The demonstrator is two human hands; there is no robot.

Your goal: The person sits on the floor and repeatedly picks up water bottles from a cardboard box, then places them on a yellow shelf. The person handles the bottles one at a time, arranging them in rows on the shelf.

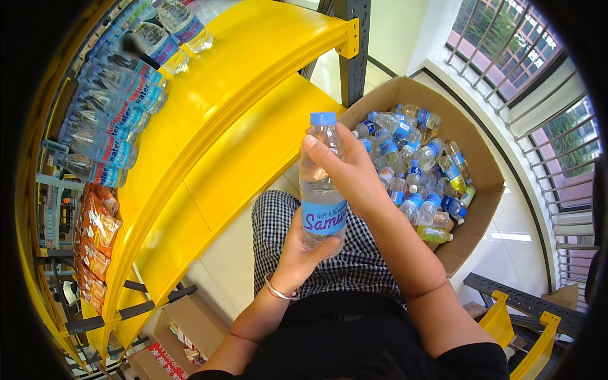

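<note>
Upright before my chest is a clear plastic water bottle [315, 188] with a blue cap and a blue label. My left hand [303, 252] is wrapped round its base, below the label. Higher up, my right hand [345, 166] grips the bottle's shoulder, thumb across the front and fingers mostly hidden behind it. Liquid shows inside, and the cap is on. Beyond my right arm stands an open cardboard box [472, 237] heaped with assorted plastic bottles [411, 152].
A yellow metal shelf [209, 107] curves along my left, carrying rows of water bottles [104, 130] and orange snack packets [95, 244]. Lower left sits another cardboard box [199, 323]. A dark rack post [352, 57] rises ahead. Barred windows [506, 57] line the right, and yellow brackets [500, 323] stand lower right.
</note>
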